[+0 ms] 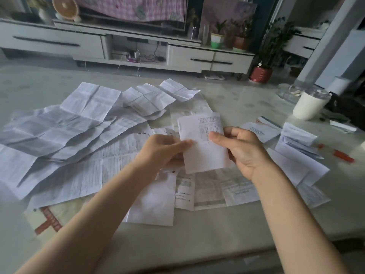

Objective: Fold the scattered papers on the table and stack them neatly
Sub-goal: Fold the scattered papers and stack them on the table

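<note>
A folded white printed paper (203, 153) is held up above the table's middle. My left hand (164, 148) pinches its left edge and my right hand (243, 149) pinches its right edge with the thumb on the front. Several creased, unfolded sheets (65, 133) lie spread over the left and middle of the pale table (197, 238). More flat sheets (209, 188) lie under my hands. A pile of folded papers (296, 141) sits at the right.
A white cup (310, 104) stands at the far right, with a glass dish (288, 91) behind it. A red pen (342, 156) lies by the folded pile. A red-printed leaflet (49, 220) sticks out at the lower left. A TV cabinet and potted plants stand beyond the table.
</note>
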Demonstrator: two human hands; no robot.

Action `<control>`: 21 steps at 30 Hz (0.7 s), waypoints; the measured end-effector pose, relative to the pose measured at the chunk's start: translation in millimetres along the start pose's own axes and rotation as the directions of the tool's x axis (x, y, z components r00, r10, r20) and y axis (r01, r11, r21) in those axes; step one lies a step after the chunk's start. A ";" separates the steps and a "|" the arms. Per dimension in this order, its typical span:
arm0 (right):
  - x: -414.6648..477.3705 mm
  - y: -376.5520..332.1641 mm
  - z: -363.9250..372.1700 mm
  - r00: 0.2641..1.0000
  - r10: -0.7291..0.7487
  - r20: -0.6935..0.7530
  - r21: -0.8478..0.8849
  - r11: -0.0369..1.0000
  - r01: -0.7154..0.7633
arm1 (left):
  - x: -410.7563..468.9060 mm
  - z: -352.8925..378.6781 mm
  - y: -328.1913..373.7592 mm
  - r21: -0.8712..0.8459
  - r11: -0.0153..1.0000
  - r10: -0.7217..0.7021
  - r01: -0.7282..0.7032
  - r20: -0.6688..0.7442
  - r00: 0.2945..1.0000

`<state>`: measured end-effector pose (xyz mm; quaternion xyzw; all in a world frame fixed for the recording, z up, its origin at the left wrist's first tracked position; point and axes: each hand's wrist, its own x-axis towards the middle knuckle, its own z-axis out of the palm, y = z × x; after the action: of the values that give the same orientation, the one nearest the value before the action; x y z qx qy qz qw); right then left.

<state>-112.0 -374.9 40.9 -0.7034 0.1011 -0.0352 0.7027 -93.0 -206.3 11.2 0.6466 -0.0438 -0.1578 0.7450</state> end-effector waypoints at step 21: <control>0.6 8.9 -1.7 0.979 -0.138 -0.148 -0.129 0.984 0.120 | -7.3 6.6 5.0 0.214 0.976 0.048 -0.034 -0.061 0.997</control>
<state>-112.6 -376.6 32.0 -0.7445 0.1118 -0.1295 0.6454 -100.8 -209.9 18.2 0.7264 -0.0494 -0.1156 0.6756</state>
